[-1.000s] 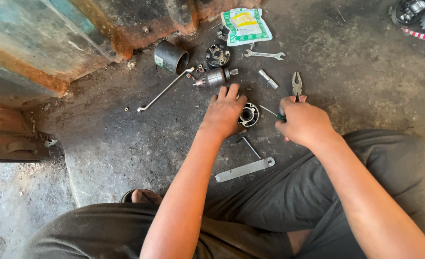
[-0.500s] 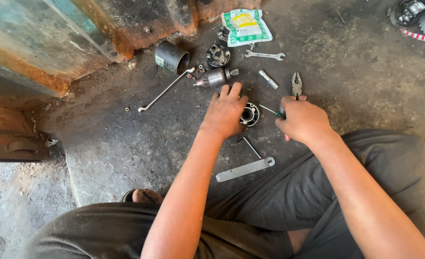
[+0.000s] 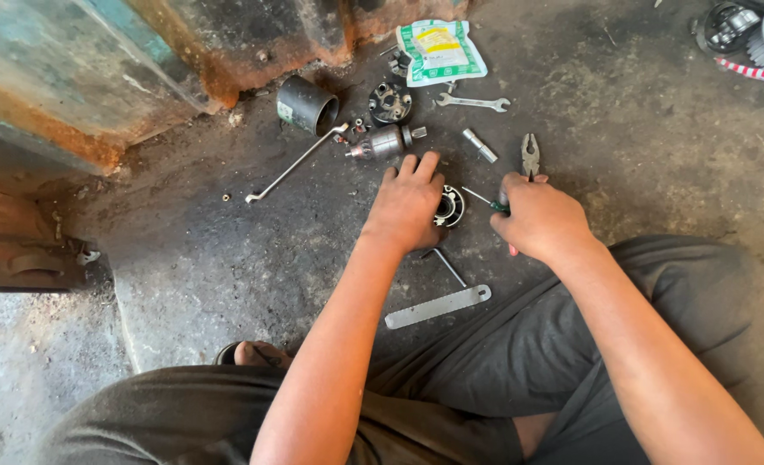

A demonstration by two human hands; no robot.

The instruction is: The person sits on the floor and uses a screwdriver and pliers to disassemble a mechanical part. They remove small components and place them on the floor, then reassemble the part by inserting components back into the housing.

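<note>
Setting: You sit cross-legged on a dark, oily concrete floor [image 3: 184, 258], looking down at scattered parts.
Left hand: Your left hand [image 3: 409, 205] lies palm down, fingers spread, pressing on a small round end cap [image 3: 451, 207] that rests on the floor just in front of your knees.
Right hand: Your right hand [image 3: 541, 215] is curled around a thin green-handled screwdriver [image 3: 488, 201], its tip aimed at the cap.
Step in hand: It looks as if you are steadying the cap while working the tip into it.
Next move: Likely calls for firm downward hold and careful tip placement, so it does not slip.
Nearby: armature [image 3: 386, 140], pliers [image 3: 530, 155], spanner [image 3: 473, 102], flat metal bar [image 3: 438, 306].
</note>
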